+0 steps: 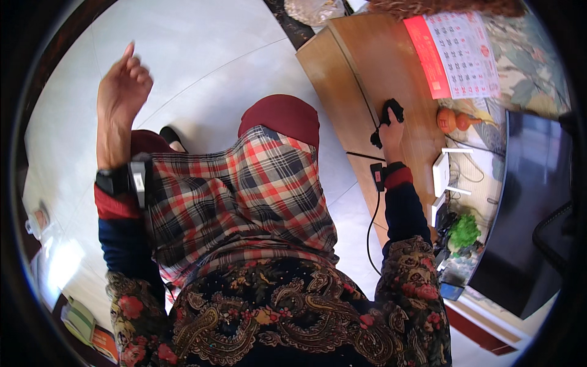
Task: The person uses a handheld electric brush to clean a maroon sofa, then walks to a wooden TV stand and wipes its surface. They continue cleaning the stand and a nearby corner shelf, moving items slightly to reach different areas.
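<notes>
On the wooden cabinet top (415, 69), my right hand (391, 136) presses a crumpled black cloth (389, 108), which shows on both sides of the fingers. A black device on a cable (377, 178) sits by that wrist. My left hand (124, 85) is held out over the tiled floor with nothing in it; one finger points away and the others curl loosely. A black strap with a grey device (137, 181) is around the left wrist.
A paper calendar (458, 55), an orange gourd ornament (451, 121), a white router (441, 173) and a green plant (463, 234) line the cabinet's back. Beyond them stands a dark television screen (518, 206). A clear bag (314, 10) lies at the far end.
</notes>
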A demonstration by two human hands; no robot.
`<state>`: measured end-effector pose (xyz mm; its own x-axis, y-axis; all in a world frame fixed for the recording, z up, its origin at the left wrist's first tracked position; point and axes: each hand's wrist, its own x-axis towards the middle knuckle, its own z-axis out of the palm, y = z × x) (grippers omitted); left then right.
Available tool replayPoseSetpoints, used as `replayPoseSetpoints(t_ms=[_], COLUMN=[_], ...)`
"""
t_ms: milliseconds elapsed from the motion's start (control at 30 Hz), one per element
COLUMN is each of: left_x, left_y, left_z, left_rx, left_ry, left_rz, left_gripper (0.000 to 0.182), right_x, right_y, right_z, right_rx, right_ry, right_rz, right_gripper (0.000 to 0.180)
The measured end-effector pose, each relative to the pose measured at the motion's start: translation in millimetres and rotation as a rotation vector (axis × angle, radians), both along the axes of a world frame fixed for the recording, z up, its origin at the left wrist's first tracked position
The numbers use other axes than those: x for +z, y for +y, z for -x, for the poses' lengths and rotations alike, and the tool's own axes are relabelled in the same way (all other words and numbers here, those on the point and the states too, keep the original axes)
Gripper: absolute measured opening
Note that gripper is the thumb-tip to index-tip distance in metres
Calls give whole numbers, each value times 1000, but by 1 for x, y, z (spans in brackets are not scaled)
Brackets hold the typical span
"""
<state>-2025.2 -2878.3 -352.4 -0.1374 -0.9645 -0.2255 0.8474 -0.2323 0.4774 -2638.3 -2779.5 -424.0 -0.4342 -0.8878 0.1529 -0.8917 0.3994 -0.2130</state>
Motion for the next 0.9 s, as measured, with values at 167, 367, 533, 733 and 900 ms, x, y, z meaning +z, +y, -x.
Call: replayPoseSetpoints(t_ms=[167,367,533,733,900], left_x=[2,-4,9,12,11], left_y=[-53,-60,-62,-55,-51], left_z=[26,39,46,44,44], left_rx=[-42,75,139,169,187], left_ry=[-107,-162,-243,-225,-207], left_rz=[72,-160,-227,-206,-177], left_gripper=[26,20,8,10,4], right_x=[10,37,50,18,-1], right_y=[-64,-125,-176,-212,-173], right_z=[-22,-65,-118,-147,-105], right_rx=[151,234,849,1237,1112], right_ry=[-28,141,223,801,942], right_rz=[-9,-157,-9,-244,-530], right_gripper=[53,56,63,29,26])
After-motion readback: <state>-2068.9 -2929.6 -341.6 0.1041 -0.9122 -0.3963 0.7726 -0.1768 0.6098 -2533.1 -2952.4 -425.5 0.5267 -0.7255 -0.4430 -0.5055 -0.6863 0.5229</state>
